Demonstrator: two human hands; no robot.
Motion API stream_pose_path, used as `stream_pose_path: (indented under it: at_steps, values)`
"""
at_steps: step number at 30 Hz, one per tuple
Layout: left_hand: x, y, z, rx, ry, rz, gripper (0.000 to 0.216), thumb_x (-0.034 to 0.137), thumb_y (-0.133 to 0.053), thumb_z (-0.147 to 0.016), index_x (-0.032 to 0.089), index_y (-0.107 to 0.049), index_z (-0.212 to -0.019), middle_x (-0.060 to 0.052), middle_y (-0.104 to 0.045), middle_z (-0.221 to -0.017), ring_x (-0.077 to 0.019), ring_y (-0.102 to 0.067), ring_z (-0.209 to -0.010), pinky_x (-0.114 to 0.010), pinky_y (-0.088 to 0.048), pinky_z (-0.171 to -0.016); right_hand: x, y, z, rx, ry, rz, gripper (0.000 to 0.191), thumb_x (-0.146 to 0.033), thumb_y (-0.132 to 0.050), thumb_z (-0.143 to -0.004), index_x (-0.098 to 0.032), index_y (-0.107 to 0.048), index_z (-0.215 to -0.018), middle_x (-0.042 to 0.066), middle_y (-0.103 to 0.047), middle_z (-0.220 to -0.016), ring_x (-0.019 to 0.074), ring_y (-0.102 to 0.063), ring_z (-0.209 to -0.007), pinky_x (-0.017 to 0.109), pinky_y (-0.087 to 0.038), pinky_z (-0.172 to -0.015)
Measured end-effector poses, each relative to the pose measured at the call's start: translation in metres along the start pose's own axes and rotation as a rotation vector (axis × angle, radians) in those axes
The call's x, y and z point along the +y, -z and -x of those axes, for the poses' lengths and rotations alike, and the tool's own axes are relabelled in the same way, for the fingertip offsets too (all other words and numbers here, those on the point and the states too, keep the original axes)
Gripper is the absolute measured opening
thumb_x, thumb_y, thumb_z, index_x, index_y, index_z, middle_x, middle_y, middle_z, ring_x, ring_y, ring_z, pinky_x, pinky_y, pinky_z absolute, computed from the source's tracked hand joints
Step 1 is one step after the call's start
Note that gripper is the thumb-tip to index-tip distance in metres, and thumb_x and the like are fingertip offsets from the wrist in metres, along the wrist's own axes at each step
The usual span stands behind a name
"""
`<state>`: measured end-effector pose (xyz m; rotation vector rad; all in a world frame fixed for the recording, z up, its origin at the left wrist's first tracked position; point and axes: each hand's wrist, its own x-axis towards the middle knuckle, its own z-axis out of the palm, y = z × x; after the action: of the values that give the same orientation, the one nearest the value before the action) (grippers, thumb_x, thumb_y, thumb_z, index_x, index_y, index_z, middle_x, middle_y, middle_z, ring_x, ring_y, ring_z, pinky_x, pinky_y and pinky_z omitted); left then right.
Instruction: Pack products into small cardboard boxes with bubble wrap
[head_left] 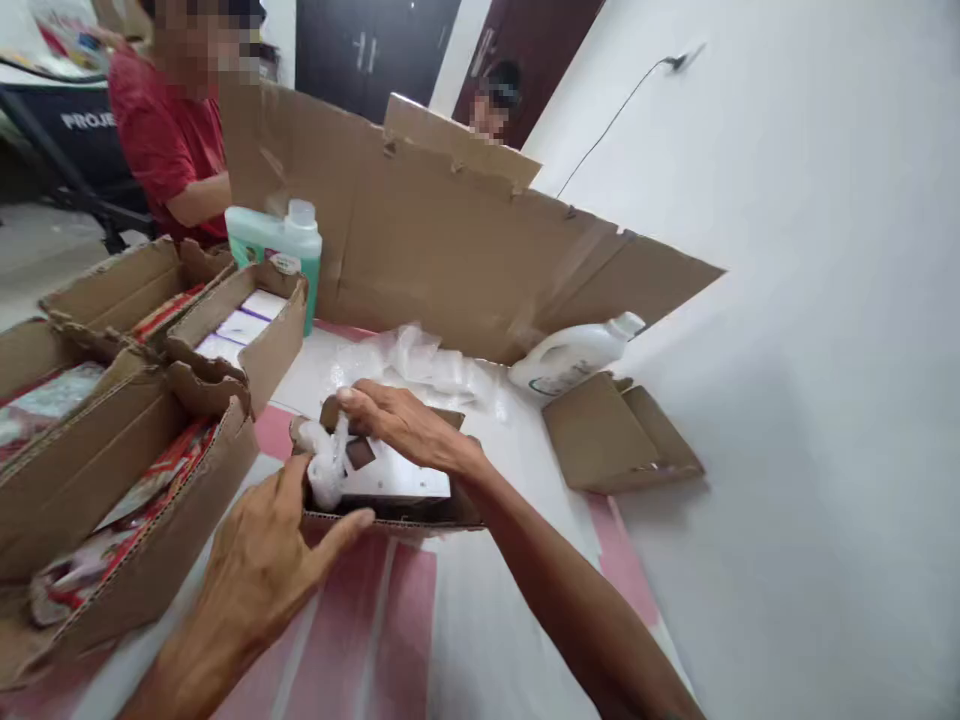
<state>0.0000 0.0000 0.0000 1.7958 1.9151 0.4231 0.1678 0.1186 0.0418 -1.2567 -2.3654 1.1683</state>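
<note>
A small open cardboard box [469, 512] sits on the table in front of me. Inside it lies a white flat-topped item [405, 475] whose kind I cannot make out, with a small brown square [360, 453] on it. Crumpled bubble wrap [326, 470] is tucked in at the box's left end. My right hand [401, 422] reaches over the box, its fingers closed on the top of that wrap. Against the near left corner rests my left hand [262, 550], thumb stretched along the front rim and fingers apart at the left wall.
Several cardboard bins [187, 520] with red packets and white boxes stand at left. A green-liquid jug [304, 245], loose bubble wrap [420, 360], a white bottle [574, 355] and another carton [607, 435] lie beyond. A cardboard screen [450, 240] stands behind; two people are past it.
</note>
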Motion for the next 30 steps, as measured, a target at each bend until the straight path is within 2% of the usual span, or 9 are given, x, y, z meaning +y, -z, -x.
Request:
stream_pose_path:
  at_steps: [2, 3, 6, 10, 15, 19, 24, 27, 30]
  values:
    - [0.001, 0.003, -0.007, -0.026, 0.032, -0.106, 0.05, 0.063, -0.039, -0.096, 0.022, -0.057, -0.118, -0.011, -0.077, -0.098, -0.0353, -0.073, -0.095, -0.039, -0.048, -0.075, 0.011, -0.001, 0.011, -0.089, 0.051, 0.153, 0.025, -0.039, -0.048, -0.102, -0.017, -0.06, -0.105, 0.006, -0.065, -0.105, 0.0214, -0.059, -0.096, 0.037, -0.045, -0.086]
    - [0.001, 0.005, -0.01, -0.039, 0.045, -0.155, 0.046, 0.058, -0.036, -0.098, 0.022, -0.058, -0.116, -0.011, -0.077, -0.093, -0.0356, -0.074, -0.092, -0.039, -0.047, -0.072, 0.016, -0.004, 0.016, -0.117, 0.068, 0.238, 0.025, -0.037, -0.058, -0.096, -0.017, -0.059, -0.111, 0.008, -0.064, -0.112, 0.0234, -0.058, -0.101, 0.039, -0.046, -0.088]
    - [0.005, 0.01, -0.017, -0.07, 0.066, -0.293, 0.041, 0.049, -0.034, -0.1, 0.021, -0.061, -0.114, -0.013, -0.077, -0.089, -0.0379, -0.075, -0.091, -0.039, -0.046, -0.069, 0.026, -0.018, 0.027, -0.127, 0.083, 0.541, 0.056, -0.032, -0.078, -0.081, -0.012, -0.053, -0.128, 0.015, -0.059, -0.127, 0.0303, -0.054, -0.112, 0.045, -0.046, -0.09]
    - [0.01, 0.014, -0.024, -0.135, 0.049, -0.392, 0.041, 0.045, -0.032, -0.101, 0.021, -0.063, -0.112, -0.015, -0.077, -0.093, -0.0396, -0.074, -0.093, -0.041, -0.047, -0.071, 0.03, -0.036, 0.034, -0.063, 0.112, 0.833, 0.055, -0.032, -0.079, -0.082, -0.006, -0.055, -0.124, 0.016, -0.061, -0.119, 0.0314, -0.054, -0.108, 0.046, -0.048, -0.087]
    - [0.02, 0.018, -0.03, -0.22, 0.06, -0.504, 0.042, 0.043, -0.03, -0.101, 0.02, -0.064, -0.114, -0.015, -0.077, -0.096, -0.0395, -0.073, -0.096, -0.044, -0.05, -0.075, 0.03, -0.034, 0.051, -0.061, 0.075, 0.926, 0.054, -0.036, -0.082, -0.08, -0.007, -0.057, -0.118, 0.016, -0.061, -0.114, 0.0305, -0.055, -0.103, 0.043, -0.049, -0.082]
    - [0.036, 0.024, -0.043, -0.289, -0.039, -0.589, 0.038, 0.037, -0.033, -0.099, 0.019, -0.067, -0.1, -0.017, -0.074, -0.107, -0.0381, -0.073, -0.099, -0.043, -0.052, -0.077, 0.029, -0.032, 0.065, -0.032, 0.019, 0.886, 0.058, -0.04, -0.084, -0.079, -0.008, -0.058, -0.12, 0.016, -0.061, -0.116, 0.0308, -0.056, -0.104, 0.042, -0.05, -0.08]
    - [0.047, 0.029, -0.069, -0.299, -0.127, -0.645, 0.035, 0.034, -0.048, -0.088, 0.014, -0.061, -0.115, -0.02, -0.074, -0.096, -0.0407, -0.072, -0.098, -0.043, -0.051, -0.074, 0.026, -0.026, 0.062, 0.129, 0.046, 0.682, 0.038, -0.047, -0.068, -0.095, -0.012, -0.064, -0.109, 0.013, -0.065, -0.109, 0.0271, -0.06, -0.102, 0.04, -0.05, -0.084]
    - [0.039, 0.026, -0.076, -0.326, -0.185, -0.58, 0.033, 0.041, -0.05, -0.086, 0.017, -0.06, -0.106, -0.019, -0.073, -0.096, -0.0405, -0.071, -0.095, -0.041, -0.048, -0.069, 0.024, -0.023, 0.047, 0.15, 0.131, 0.619, 0.021, -0.033, -0.061, -0.101, -0.014, -0.065, -0.108, 0.009, -0.069, -0.108, 0.0223, -0.062, -0.099, 0.036, -0.049, -0.086]
    - [0.022, 0.023, -0.073, -0.315, -0.239, -0.477, 0.032, 0.043, -0.049, -0.084, 0.019, -0.057, -0.104, -0.015, -0.072, -0.089, -0.0364, -0.071, -0.086, -0.037, -0.041, -0.063, 0.023, -0.029, 0.029, 0.141, 0.188, 0.664, 0.016, -0.03, -0.061, -0.1, -0.017, -0.065, -0.109, 0.009, -0.071, -0.107, 0.0241, -0.063, -0.103, 0.037, -0.048, -0.085]
